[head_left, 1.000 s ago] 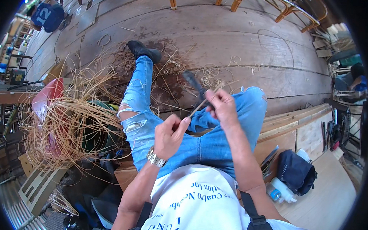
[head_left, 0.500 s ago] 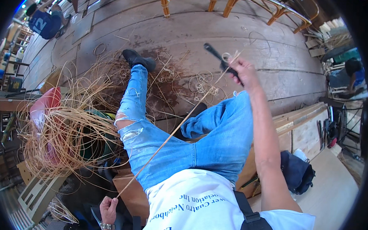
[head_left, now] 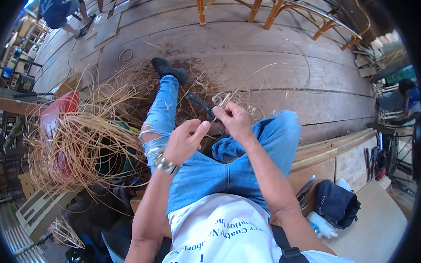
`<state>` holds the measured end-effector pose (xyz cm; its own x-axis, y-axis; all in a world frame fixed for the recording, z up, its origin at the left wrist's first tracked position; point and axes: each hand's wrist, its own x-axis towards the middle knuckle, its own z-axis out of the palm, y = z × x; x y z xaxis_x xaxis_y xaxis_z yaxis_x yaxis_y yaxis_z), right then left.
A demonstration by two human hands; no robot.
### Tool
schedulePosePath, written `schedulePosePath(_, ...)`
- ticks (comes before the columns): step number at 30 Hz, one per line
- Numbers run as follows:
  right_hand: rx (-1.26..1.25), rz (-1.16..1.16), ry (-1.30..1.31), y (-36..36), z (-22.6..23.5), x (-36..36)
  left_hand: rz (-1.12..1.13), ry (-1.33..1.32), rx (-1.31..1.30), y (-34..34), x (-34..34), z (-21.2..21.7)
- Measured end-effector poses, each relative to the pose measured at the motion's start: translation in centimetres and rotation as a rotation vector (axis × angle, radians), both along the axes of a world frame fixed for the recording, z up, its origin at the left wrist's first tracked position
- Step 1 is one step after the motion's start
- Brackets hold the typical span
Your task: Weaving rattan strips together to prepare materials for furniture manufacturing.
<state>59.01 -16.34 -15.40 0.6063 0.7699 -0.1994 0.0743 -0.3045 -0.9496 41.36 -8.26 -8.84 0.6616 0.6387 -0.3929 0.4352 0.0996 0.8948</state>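
Note:
In front of my lap, my right hand (head_left: 235, 122) is closed around a dark, long-handled tool (head_left: 198, 102), whose far end points up and left. Pale rattan strip (head_left: 226, 99) curls out above the same hand. My left hand (head_left: 187, 142), with a metal watch on the wrist, has come up close beside the right one. Its fingers are bent toward the thumb near the tool; whatever is pinched there is too small or hidden to make out. The tool's working end is covered by my right hand.
At my left, a large tangle of rattan strips (head_left: 92, 145) lies over a red bag (head_left: 63, 108). Shavings litter the plank floor (head_left: 288, 64). Rattan chair frames (head_left: 272, 12) stand ahead. A dark blue bag (head_left: 334, 202) and a white bottle (head_left: 321, 225) sit at right. Other people are farther off.
My left hand has moved from low beside my hip up to my right hand. My right hand, with the tool, has come down and left. The long strip stretched between them no longer shows.

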Motion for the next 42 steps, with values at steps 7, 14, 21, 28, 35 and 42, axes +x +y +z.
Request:
schedulePosePath(7, 0.028, -0.070, 0.285, -2.7, -1.5, 2.9, -0.113, -0.002, 0.656, -2.0, 4.1, -3.4)
schedulePosePath(14, 0.105, -0.449, 0.358, -7.0, 0.8, 18.5, -0.166, 0.146, 0.648, -2.8, -6.9, 3.2)
schedulePosePath(21, 0.160, -0.379, 0.239, -8.6, 2.1, 21.7, -0.102, 0.522, 0.446, -1.5, -20.2, 5.6)
schedulePosePath(28, 0.072, -0.133, 0.199, -1.4, 2.0, 8.2, -0.138, -0.090, 0.174, 0.6, -8.3, 8.3)
schedulePosePath(35, 0.093, -0.055, 0.091, 0.1, 0.9, 3.8, -0.164, -0.094, -0.359, 2.1, 5.5, -1.8)
schedulePosePath(42, 0.048, -0.031, 0.112, -1.3, -0.1, 5.1, -0.057, -0.321, -0.702, 0.6, 6.5, -7.0)
